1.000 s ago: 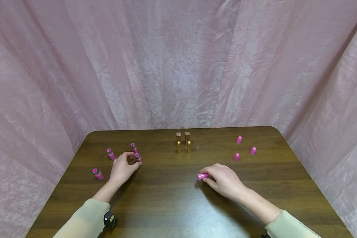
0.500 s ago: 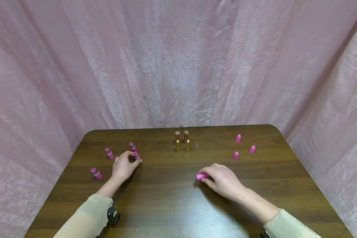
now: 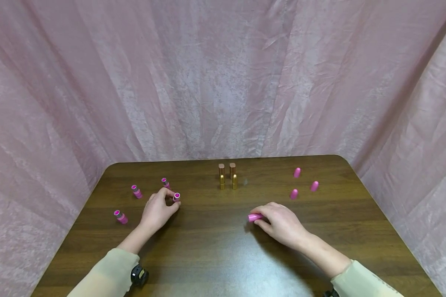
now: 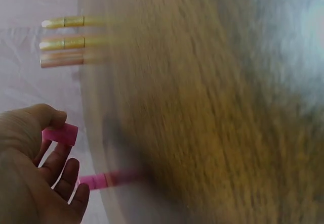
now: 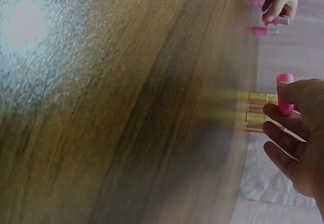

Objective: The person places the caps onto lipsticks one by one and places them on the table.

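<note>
My left hand (image 3: 157, 212) pinches a pink lipstick tube (image 3: 176, 196) with a silver collar, its open top facing up. In the left wrist view the tube's pink base (image 4: 63, 134) shows between thumb and index finger. Behind that hand stands another uncapped pink tube (image 3: 165, 182); two more, one of them this tube (image 3: 136, 191), are farther left. At centre right, my right hand (image 3: 282, 222) holds a pink lipstick cap (image 3: 255, 217) lying sideways, its end toward the left. The right wrist view shows this cap (image 5: 285, 93) between thumb and fingers, the other fingers loosely bent.
Two gold lipsticks, one of them this lipstick (image 3: 234, 182), stand before two copper-coloured ones, including this copper tube (image 3: 232, 170), at the back middle. Several pink caps (image 3: 294, 194) stand at the right. A pink curtain (image 3: 223, 82) hangs behind the wooden table (image 3: 208, 247).
My left hand has shifted a little to the right with the pink tube, away from the tube behind it. The right hand and its cap have barely moved.
</note>
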{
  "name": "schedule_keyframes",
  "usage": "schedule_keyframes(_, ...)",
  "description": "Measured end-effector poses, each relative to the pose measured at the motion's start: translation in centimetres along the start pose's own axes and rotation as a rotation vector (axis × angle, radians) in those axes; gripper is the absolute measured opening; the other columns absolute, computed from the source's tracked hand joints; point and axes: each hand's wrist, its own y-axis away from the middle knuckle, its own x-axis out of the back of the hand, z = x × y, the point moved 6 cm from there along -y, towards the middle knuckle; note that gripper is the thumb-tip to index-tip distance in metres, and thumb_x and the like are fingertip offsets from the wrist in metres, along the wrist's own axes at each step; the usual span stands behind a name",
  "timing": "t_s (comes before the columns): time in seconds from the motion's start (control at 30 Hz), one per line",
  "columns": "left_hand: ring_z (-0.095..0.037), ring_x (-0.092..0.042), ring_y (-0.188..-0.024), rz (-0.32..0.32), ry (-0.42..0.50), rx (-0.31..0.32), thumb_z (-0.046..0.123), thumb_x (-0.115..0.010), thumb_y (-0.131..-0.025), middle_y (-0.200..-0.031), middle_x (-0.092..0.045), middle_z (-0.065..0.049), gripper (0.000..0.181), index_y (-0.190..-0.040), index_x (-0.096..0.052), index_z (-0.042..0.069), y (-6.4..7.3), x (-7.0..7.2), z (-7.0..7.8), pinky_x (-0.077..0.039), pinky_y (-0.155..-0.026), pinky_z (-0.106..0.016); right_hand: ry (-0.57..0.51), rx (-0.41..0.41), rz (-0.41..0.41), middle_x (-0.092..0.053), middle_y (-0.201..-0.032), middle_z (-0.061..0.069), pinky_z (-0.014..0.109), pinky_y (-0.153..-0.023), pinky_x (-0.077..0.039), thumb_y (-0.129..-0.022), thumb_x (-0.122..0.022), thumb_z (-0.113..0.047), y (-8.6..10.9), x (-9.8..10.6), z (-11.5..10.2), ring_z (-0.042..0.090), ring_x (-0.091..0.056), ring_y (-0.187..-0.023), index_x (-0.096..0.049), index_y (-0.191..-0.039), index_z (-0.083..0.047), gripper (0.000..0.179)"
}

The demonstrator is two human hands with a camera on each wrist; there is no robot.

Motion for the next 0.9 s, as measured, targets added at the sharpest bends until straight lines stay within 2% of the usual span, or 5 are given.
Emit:
schedule_keyframes(0.2, -0.031, -0.059, -0.104, 0.022, -0.019, -0.131, 0.022, -0.082, -0.088, -0.099, -0.072, 0.003, 0.023, -0.108, -0.072, 0.017, 0.8, -0.3, 1.9, -0.042, -0.093, -0.051, -0.019, -0.015, 0.029, -0.074, -0.103, -0.009, 0.037, -0.084, -0.055, -0.087, -0.084, -0.021, 0.1, 0.2, 0.3, 0.010, -0.067, -0.096, -0.076, -0.112, -0.020, 0.027)
schedule_keyframes(0.43, -0.029, -0.061, -0.103, 0.023, -0.043, -0.272, 0.020, -0.085, -0.086, -0.108, -0.072, 0.000, 0.030, -0.115, -0.077, 0.017, 1.7, -0.7, 4.4, -0.043, -0.091, -0.049, -0.019, -0.045, 0.043, -0.075, -0.107, -0.009, 0.036, -0.085, -0.055, -0.087, -0.083, -0.021, 0.0, 0.2, 0.6, 0.011, -0.068, -0.098, -0.076, -0.112, -0.020, 0.026)
schedule_keyframes(0.57, -0.023, -0.059, -0.098, 0.012, -0.039, -0.299, 0.021, -0.086, -0.085, -0.102, -0.071, 0.005, 0.031, -0.114, -0.074, 0.015, 2.1, -1.0, 5.7, -0.042, -0.089, -0.045, -0.021, -0.062, 0.048, -0.075, -0.108, -0.008, 0.036, -0.085, -0.055, -0.088, -0.083, -0.021, -0.1, 0.3, 0.6, 0.011, -0.068, -0.098, -0.075, -0.114, -0.019, 0.027)
schedule_keyframes(0.7, -0.016, -0.055, -0.091, 0.003, -0.030, -0.315, 0.024, -0.086, -0.085, -0.094, -0.068, 0.012, 0.025, -0.104, -0.072, 0.021, 2.3, -1.2, 6.8, -0.041, -0.083, -0.040, -0.042, -0.093, 0.053, -0.074, -0.107, -0.008, 0.037, -0.084, -0.055, -0.089, -0.082, -0.021, -0.2, 0.3, 0.6, 0.011, -0.067, -0.098, -0.075, -0.115, -0.018, 0.027)
schedule_keyframes(0.9, -0.013, -0.056, -0.092, -0.009, -0.020, -0.373, 0.024, -0.086, -0.084, -0.094, -0.067, 0.016, 0.020, -0.098, -0.072, 0.026, 2.8, -1.6, 8.5, -0.042, -0.085, -0.038, -0.070, -0.140, 0.059, -0.072, -0.103, -0.012, 0.038, -0.084, -0.055, -0.088, -0.083, -0.022, -0.2, 0.1, 0.6, 0.010, -0.066, -0.097, -0.074, -0.111, -0.022, 0.025)
